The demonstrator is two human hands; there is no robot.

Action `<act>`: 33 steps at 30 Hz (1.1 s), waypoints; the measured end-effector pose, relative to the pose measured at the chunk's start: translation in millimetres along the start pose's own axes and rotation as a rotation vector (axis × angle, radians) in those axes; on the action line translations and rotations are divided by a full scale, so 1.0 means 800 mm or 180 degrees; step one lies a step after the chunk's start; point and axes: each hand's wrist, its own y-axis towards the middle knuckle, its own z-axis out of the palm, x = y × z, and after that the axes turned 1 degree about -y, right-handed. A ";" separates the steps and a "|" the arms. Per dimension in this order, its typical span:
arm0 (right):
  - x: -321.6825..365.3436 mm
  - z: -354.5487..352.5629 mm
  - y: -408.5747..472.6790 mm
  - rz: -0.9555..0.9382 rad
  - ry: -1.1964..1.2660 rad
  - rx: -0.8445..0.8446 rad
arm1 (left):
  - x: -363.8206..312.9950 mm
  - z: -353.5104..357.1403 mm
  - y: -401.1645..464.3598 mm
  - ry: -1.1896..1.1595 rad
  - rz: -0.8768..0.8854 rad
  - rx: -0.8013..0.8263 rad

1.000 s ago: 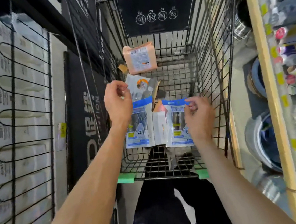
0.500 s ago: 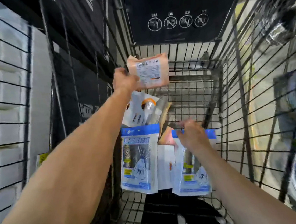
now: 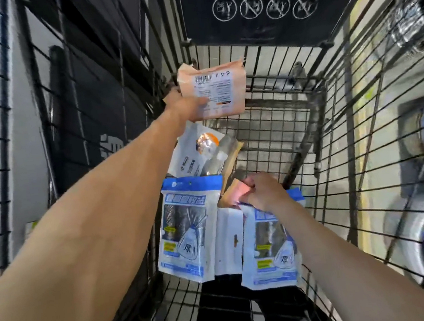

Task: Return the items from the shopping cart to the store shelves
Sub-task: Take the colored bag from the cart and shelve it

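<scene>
Gripping a pink item (image 3: 243, 192) at lower centre, the right hand (image 3: 264, 194) sits over blue-topped pouches (image 3: 184, 231); these may snag. Farther, left hand (image 3: 187, 108) pinches peach pack (image 3: 214, 92) by its edge inside the cart (image 3: 335, 147); it could slip.

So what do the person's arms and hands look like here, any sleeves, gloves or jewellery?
Both forearms are bare as far as the frame shows: no sleeves in view. The left hand and right hand wear no gloves, and no watch or bracelet shows at either wrist. No rings are visible, though most of the fingers are hidden or blurred.
</scene>
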 end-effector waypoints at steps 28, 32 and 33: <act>0.080 -0.071 -0.030 0.0236 0.4382 -0.1363 | 0.044 -0.032 -0.141 -0.1472 0.0021 0.0495; 0.066 -0.088 -0.041 0.0407 0.5342 -0.0264 | 0.045 -0.029 -0.146 -0.0840 0.0879 0.0200; 0.064 -0.094 -0.042 0.0411 0.5409 -0.0079 | 0.044 -0.029 -0.147 -0.0616 0.1121 0.0246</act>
